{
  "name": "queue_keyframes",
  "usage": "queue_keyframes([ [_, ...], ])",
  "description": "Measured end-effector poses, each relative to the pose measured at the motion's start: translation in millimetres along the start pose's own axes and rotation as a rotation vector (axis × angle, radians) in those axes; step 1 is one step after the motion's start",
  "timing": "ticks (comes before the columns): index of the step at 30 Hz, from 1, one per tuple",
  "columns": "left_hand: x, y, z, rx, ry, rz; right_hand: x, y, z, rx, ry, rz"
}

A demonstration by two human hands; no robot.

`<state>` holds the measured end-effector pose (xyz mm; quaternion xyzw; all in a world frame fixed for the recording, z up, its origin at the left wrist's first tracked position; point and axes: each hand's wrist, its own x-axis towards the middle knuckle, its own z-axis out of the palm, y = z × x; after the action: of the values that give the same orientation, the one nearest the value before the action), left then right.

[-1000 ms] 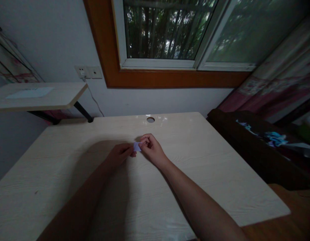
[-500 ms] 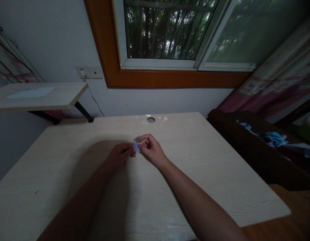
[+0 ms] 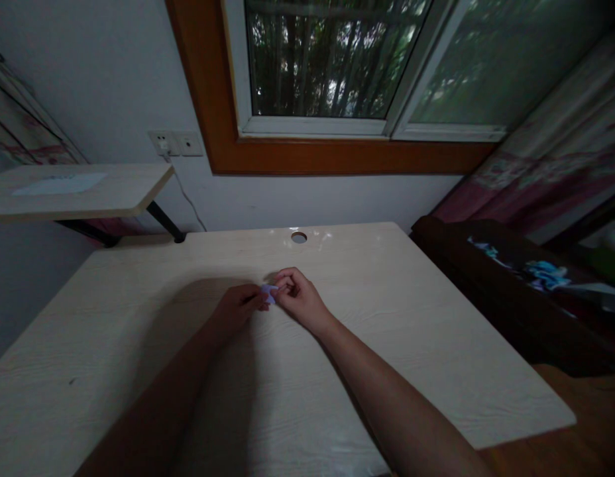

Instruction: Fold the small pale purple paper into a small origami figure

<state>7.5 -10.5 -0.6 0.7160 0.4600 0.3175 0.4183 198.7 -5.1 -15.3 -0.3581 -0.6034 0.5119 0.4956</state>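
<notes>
A pale, wood-grain, straight-edged desk (image 3: 411, 331) is spreading beneath the left hand (image 3: 236, 306) and right hand (image 3: 304, 299), both pinching a small, lilac, paper-like piece (image 3: 269, 293) between them; folding is seemingly progressing, with what is remaining unclear.

Pale wooden shelf (image 3: 133, 182): flat white sheet (image 3: 59, 184) on top
White plastic sockets (image 3: 190, 143): thin white cord (image 3: 183, 190) plugged in
Wooden window frame (image 3: 312, 157): orange-brown

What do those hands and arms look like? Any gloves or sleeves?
Both are human and bare: the left hand and right hand wear no gloves, and the left forearm and right forearm show no sleeves. I see no watch or bracelet; dimness could hide a ring.
</notes>
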Motion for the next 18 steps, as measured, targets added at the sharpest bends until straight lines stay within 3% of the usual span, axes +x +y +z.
queue_keyframes([
  [8,-1.9,0.8,-0.2,-0.117,0.047,-0.057,0.9,0.6,-0.3,0.041,0.0,0.001],
  [18,-0.5,-3.9,0.8,-0.112,0.068,-0.064,0.3,-1.3,-0.4,0.068,-0.007,0.023],
])
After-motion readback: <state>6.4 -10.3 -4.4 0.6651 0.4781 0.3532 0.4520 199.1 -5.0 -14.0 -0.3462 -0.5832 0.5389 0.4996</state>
